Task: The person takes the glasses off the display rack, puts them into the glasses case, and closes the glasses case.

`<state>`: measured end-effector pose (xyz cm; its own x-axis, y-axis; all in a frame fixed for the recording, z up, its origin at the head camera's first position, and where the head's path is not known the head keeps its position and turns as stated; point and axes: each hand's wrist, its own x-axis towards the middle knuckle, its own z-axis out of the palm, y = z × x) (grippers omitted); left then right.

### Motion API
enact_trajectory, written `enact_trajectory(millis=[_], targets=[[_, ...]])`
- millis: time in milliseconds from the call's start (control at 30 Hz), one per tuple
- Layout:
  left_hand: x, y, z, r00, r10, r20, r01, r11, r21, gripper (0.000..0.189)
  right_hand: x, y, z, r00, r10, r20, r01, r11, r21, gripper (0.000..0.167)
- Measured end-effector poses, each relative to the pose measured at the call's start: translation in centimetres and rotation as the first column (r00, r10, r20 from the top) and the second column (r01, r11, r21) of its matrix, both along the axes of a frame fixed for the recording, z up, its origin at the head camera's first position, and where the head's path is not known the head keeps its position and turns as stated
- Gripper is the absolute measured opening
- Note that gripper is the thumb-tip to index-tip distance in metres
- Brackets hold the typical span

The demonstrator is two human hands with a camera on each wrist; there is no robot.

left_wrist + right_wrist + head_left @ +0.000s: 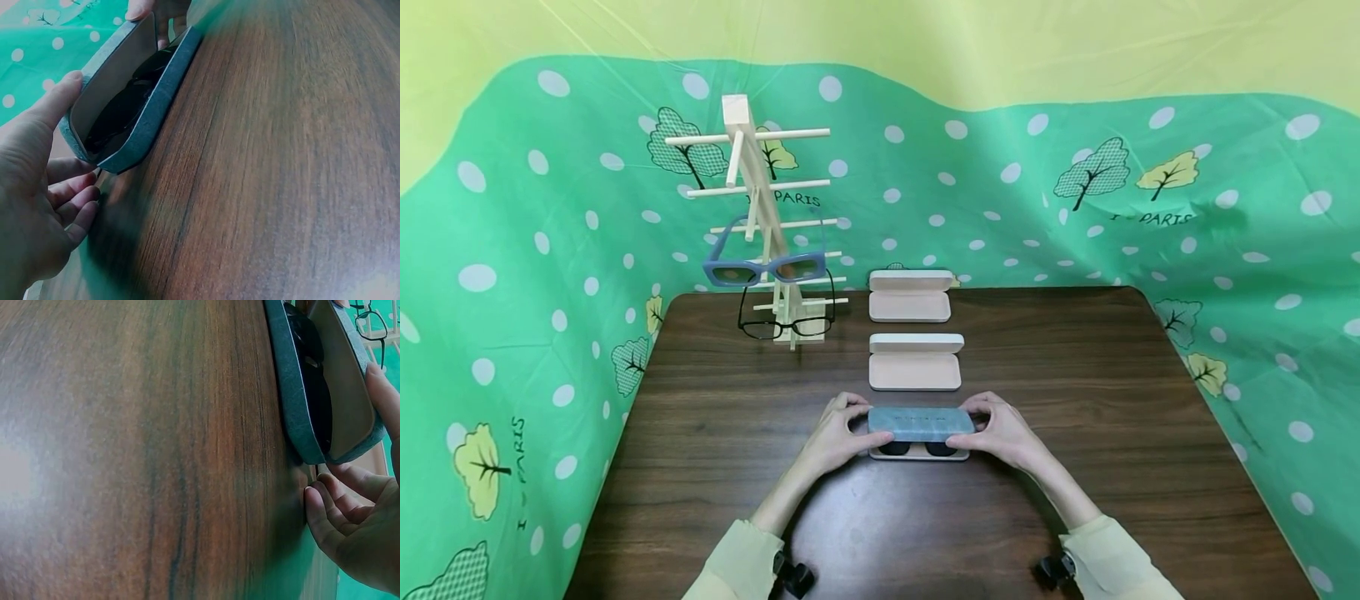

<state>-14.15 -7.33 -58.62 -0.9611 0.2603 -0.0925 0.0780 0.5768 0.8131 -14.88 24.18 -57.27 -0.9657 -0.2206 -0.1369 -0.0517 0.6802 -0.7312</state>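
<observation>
A blue glasses case (pixel 920 423) sits on the table in front of me, its lid tilted partway down over the base. Dark sunglasses (pixel 940 449) lie inside, with both lenses showing under the lid's edge. My left hand (pixel 844 433) grips the case's left end, thumb on the lid's front edge and fingers behind at the hinge side. At the other end my right hand (pixel 1003 432) holds it the same way. Both wrist views show the pale lining of the lid (pixel 119 81) and the sunglasses (pixel 315 381) beneath it.
Two open, pale-lined glasses cases (pixel 915 372) (pixel 910 307) stand in a row behind. To their left rises a wooden display stand (pixel 767 217) with pegs, carrying blue-framed sunglasses (pixel 765 271) and black-framed glasses (pixel 786 329). A green patterned cloth (pixel 1000 192) surrounds the brown table (pixel 700 500).
</observation>
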Motion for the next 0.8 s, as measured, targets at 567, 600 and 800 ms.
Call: enact_trajectory(millis=[567, 600, 800], targets=[[0.48, -0.09, -0.56, 0.993, -0.034, -0.115, 0.028, 0.998, -0.055, 0.081, 0.57, -0.19, -0.34, 0.991, 0.041, -0.129, -0.03, 0.996, 0.088, 0.069], [0.53, -0.08, -0.57, 0.992, -0.036, -0.12, 0.029, 0.998, -0.057, 0.081, 0.63, -0.19, -0.35, 0.99, 0.043, -0.137, -0.029, 0.994, 0.105, 0.071], [0.68, -0.03, -0.71, 0.989, -0.035, -0.144, 0.027, 0.998, -0.062, 0.079, 0.93, -0.39, -0.29, 0.985, 0.047, -0.163, -0.024, 0.989, 0.145, 0.073]])
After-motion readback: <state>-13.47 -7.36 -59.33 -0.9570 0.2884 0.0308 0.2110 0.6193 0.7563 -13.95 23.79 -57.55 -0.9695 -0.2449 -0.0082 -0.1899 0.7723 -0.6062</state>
